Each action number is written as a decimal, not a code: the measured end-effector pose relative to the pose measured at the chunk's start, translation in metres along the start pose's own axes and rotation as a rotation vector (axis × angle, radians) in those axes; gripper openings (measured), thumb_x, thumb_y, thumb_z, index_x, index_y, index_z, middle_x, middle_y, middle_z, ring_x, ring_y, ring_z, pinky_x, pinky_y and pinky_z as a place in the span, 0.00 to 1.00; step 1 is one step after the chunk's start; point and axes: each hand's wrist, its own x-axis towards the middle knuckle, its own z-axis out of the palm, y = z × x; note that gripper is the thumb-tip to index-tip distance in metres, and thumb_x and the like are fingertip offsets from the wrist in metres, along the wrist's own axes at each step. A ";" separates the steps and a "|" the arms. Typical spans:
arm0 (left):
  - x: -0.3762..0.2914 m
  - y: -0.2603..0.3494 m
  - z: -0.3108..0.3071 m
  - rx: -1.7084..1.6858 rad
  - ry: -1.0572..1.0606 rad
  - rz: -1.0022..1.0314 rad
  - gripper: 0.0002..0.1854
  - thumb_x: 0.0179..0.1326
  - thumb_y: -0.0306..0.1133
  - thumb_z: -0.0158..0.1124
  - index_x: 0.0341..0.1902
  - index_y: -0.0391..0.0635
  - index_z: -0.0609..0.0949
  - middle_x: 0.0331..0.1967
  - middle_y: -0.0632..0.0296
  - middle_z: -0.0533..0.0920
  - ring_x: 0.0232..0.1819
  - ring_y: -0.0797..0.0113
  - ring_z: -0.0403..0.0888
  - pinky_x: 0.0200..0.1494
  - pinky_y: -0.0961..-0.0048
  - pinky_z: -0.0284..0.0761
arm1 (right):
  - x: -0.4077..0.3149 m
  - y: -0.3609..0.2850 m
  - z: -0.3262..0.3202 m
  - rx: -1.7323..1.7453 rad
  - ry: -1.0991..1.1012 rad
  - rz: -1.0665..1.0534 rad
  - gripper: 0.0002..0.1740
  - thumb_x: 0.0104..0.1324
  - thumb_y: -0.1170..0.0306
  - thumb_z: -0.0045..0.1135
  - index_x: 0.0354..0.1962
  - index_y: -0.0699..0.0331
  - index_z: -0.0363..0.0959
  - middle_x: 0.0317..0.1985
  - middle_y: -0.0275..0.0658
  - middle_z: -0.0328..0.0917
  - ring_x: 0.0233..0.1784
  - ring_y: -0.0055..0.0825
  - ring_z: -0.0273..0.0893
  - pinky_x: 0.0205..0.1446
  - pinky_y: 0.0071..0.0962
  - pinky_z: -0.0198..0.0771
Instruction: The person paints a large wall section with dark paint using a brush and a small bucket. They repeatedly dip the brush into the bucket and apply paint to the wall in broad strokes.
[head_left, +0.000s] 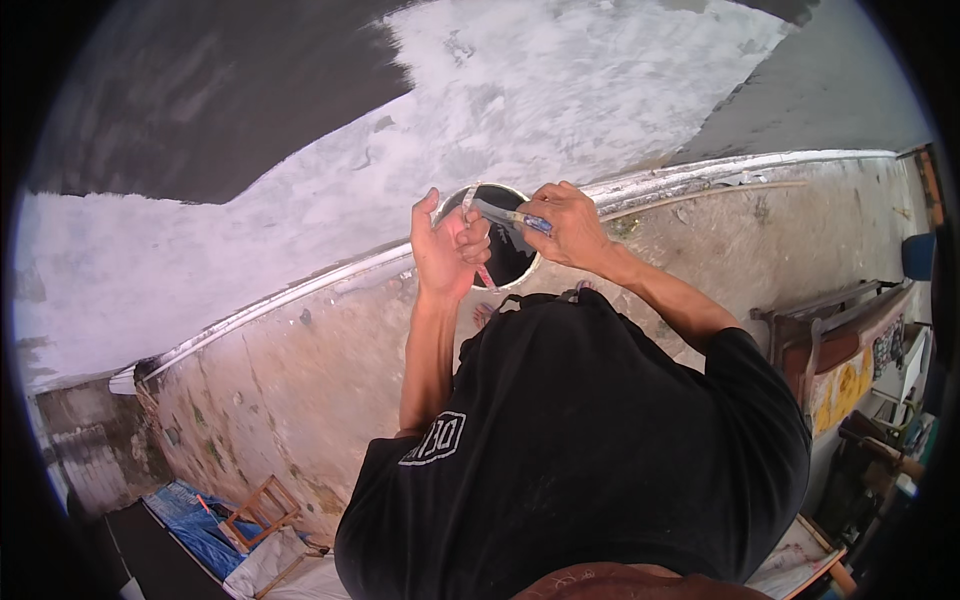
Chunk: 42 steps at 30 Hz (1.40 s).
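Note:
A round bucket (511, 282) with a pale rim and dark paint inside hangs in front of me, below the wall. My left hand (448, 251) is closed around the strap-like bucket handle (486, 277), its thumb pointing up. My right hand (571, 225) grips a paintbrush by its blue, paint-marked handle (534, 222). The brush head points left over the bucket's opening, close to the fingers of my left hand; its tip is partly hard to make out.
The wall has dark grey paint (225, 105) beside a whitish area (330, 202). A white pipe (300, 295) runs along its foot. A wooden bench (832, 330) stands at right; blue cloth and a small wooden frame (262, 514) lie lower left on the concrete floor (300, 390).

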 end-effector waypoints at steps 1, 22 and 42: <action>0.001 0.001 -0.002 -0.001 -0.013 -0.003 0.33 0.63 0.71 0.46 0.34 0.48 0.70 0.19 0.76 0.58 0.19 0.80 0.50 0.25 0.80 0.49 | 0.003 -0.004 -0.003 0.045 -0.021 0.087 0.12 0.53 0.67 0.70 0.34 0.65 0.85 0.28 0.42 0.79 0.34 0.40 0.77 0.39 0.38 0.72; -0.013 0.000 -0.017 -0.004 0.020 -0.005 0.33 0.63 0.70 0.45 0.33 0.49 0.70 0.19 0.76 0.58 0.19 0.80 0.51 0.25 0.79 0.49 | -0.006 -0.018 0.012 -0.018 -0.049 -0.178 0.16 0.51 0.69 0.71 0.38 0.67 0.86 0.32 0.43 0.83 0.36 0.38 0.80 0.42 0.35 0.73; -0.012 -0.003 -0.020 -0.009 0.001 -0.025 0.33 0.63 0.70 0.46 0.33 0.48 0.70 0.19 0.75 0.58 0.18 0.80 0.51 0.25 0.79 0.48 | -0.006 -0.014 0.010 0.069 -0.102 -0.008 0.16 0.51 0.68 0.71 0.38 0.66 0.86 0.33 0.46 0.83 0.39 0.41 0.81 0.42 0.35 0.74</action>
